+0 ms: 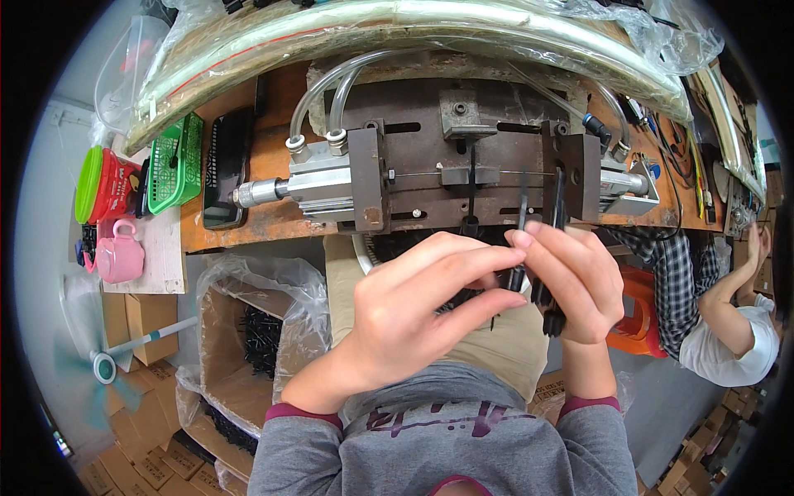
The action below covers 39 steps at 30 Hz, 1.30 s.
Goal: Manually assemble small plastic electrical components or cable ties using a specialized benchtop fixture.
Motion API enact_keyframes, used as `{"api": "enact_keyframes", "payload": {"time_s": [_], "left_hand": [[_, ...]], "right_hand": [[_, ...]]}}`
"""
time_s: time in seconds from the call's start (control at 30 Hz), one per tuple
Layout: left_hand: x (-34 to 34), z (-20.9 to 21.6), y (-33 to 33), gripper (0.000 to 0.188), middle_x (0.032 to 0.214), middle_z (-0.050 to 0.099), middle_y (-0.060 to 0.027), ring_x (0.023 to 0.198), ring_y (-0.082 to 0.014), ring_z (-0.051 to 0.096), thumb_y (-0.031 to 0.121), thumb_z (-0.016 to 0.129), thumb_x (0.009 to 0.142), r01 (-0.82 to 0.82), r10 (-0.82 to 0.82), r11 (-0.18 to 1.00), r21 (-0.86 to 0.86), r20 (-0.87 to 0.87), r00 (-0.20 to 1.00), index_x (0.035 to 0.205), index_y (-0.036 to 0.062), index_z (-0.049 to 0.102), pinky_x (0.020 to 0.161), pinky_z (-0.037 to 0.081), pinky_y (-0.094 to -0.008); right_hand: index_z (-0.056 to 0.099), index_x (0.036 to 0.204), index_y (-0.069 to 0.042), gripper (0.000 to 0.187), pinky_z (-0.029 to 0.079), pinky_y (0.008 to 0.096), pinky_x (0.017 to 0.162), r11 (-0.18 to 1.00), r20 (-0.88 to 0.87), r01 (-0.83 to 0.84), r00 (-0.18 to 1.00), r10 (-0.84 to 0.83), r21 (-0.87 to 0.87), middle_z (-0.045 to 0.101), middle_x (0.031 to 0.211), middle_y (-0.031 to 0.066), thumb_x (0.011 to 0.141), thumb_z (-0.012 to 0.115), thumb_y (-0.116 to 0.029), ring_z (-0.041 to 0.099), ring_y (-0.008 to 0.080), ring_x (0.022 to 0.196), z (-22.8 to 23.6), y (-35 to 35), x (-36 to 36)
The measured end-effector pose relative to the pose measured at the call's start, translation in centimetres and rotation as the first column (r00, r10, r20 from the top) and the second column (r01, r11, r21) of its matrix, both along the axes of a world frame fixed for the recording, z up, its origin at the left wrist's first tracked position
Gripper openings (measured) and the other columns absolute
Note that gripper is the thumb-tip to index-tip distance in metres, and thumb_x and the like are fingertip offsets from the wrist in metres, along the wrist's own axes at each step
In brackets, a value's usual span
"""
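Note:
In front of the metal fixture (504, 194), my left hand (430, 289) pinches a slim black rod with a flat grey tip (523, 194) between thumb and index finger. The thumb of my right hand (583, 277) touches the same rod. Several more slim black rods (552, 312) are gripped in my right hand, their upper ends showing above the fingers. Another black rod (472, 186) sits in the middle of the fixture, by a small metal block (455, 175). Its lower end is partly hidden behind my left hand.
Air cylinders (318, 190) with clear hoses flank the fixture. A green basket (176, 161), black tray (225, 169) and pink cup (121, 255) stand left. Below is a plastic-lined box (240, 335) of black pieces. Another person (728, 331) sits at right, near an orange stool (637, 314).

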<state>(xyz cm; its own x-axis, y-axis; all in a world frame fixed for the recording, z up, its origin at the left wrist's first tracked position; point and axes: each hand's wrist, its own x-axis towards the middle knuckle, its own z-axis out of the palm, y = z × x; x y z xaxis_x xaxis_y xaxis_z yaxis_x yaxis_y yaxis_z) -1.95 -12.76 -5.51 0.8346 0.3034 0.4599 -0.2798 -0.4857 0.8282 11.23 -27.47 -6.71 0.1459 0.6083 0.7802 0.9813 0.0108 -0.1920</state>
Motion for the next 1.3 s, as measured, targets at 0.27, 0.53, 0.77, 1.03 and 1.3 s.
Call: {"api": "enact_keyframes", "payload": {"time_s": [0.27, 0.53, 0.77, 1.03, 1.3], "left_hand": [[1.0, -2.9, 0.5, 0.028, 0.119, 0.071, -0.0127, 0.069, -0.0184, 0.069, 0.008, 0.083, 0.073, -0.16, 0.214, 0.81, 0.564, -0.031, 0.976, 0.099, 0.0027, 0.073, 0.06, 0.055, -0.0275], [1.6, -2.3, 1.2, 0.027, 0.123, 0.071, -0.009, 0.064, -0.0164, 0.068, 0.017, 0.083, 0.075, -0.127, 0.225, 0.758, 0.64, -0.073, 0.972, 0.097, 0.0052, 0.073, 0.053, 0.05, -0.0254], [0.7, -1.0, 0.2, 0.046, 0.109, 0.072, -0.0132, 0.078, -0.0135, 0.07, -0.003, 0.086, 0.069, 0.077, -0.084, 0.989, -0.125, -0.049, 0.995, 0.113, -0.0001, 0.072, 0.065, 0.058, -0.0258], [0.1, -0.9, 0.3, 0.035, 0.096, 0.071, -0.0099, 0.079, -0.0177, 0.069, -0.004, 0.084, 0.069, -0.053, 0.054, 0.998, 0.029, -0.022, 0.998, 0.102, -0.0001, 0.073, 0.064, 0.057, -0.0276], [1.1, -3.1, 0.3, 0.033, 0.114, 0.07, -0.0107, 0.093, -0.0254, 0.069, 0.0, 0.078, 0.068, -0.181, 0.225, 0.832, 0.524, -0.021, 0.974, 0.1, 0.0008, 0.071, 0.078, 0.058, -0.0371]], "right_hand": [[0.066, 0.11, 0.006, 0.028, 0.061, 0.033, 0.075, 0.988, -0.302, 0.057, 0.953, -0.01, 0.147, 0.071, 0.108, 0.0243, 0.082, 0.069, 0.01, 0.073, 0.0304, 0.095, -1.5, -0.2, 0.4], [0.071, 0.101, 0.002, 0.032, 0.055, 0.03, 0.06, 0.988, -0.111, 0.115, 0.988, -0.104, 0.099, 0.07, 0.101, 0.0134, 0.071, 0.075, 0.013, 0.069, 0.0222, 0.076, -0.5, -1.2, 0.3], [0.076, 0.099, 0.004, 0.041, 0.051, 0.0307, 0.055, 0.998, 0.036, 0.052, 0.998, -0.054, 0.045, 0.069, 0.095, 0.0125, 0.058, 0.074, -0.003, 0.063, 0.0214, 0.067, -1.2, -1.0, -0.2], [0.073, 0.102, 0.004, 0.033, 0.061, 0.0326, 0.072, 0.997, -0.148, 0.042, 0.988, -0.031, 0.069, 0.071, 0.105, 0.0186, 0.069, 0.08, 0.003, 0.073, 0.0274, 0.087, -1.6, -0.1, -0.1], [0.057, 0.119, 0.003, 0.079, 0.057, 0.043, 0.094, 0.969, -0.46, -0.158, 0.858, 0.23, 0.19, 0.057, 0.127, 0.0267, 0.06, 0.097, -0.031, 0.067, 0.0366, 0.109, -1.2, -1.0, 0.5]]}}
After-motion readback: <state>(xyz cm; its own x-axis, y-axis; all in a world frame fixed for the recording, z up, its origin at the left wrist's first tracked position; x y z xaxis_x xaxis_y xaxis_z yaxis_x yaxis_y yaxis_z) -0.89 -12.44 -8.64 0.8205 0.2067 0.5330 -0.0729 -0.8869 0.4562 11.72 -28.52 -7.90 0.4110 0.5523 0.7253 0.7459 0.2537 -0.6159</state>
